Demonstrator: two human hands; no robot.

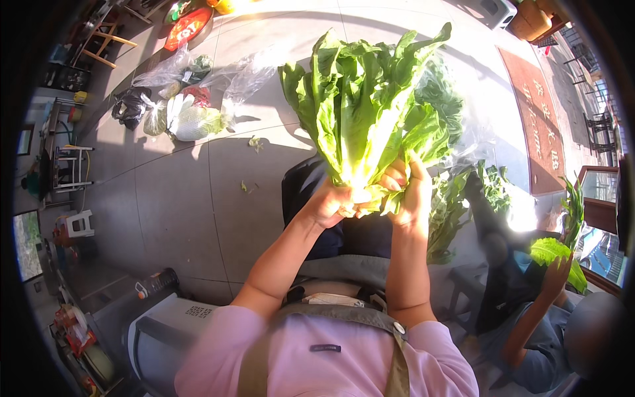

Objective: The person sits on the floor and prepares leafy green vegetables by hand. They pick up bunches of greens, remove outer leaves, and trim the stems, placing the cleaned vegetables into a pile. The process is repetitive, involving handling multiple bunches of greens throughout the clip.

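Observation:
A head of green leafy lettuce (359, 114) stands upright in front of me, leaves fanned upward and pale base downward in bright sunlight. My left hand (330, 201) is closed around its base from the left. On the other side, my right hand (411, 193) grips outer lettuce leaves (424, 136) close to that base, with the fingers curled over them. Glare washes out the stem end between both hands. Behind the leaves, a clear plastic bag of greens (439, 94) is partly hidden. Loose leafy greens (446, 218) lie beside my right forearm.
Bagged vegetables (196, 121) and a black plastic bag (130, 106) sit on the tiled floor (168, 198) at left, near leaf scraps (255, 143). To the right, a seated person (531, 337) holds a green leaf (550, 250). A brown doormat (533, 119) lies beyond.

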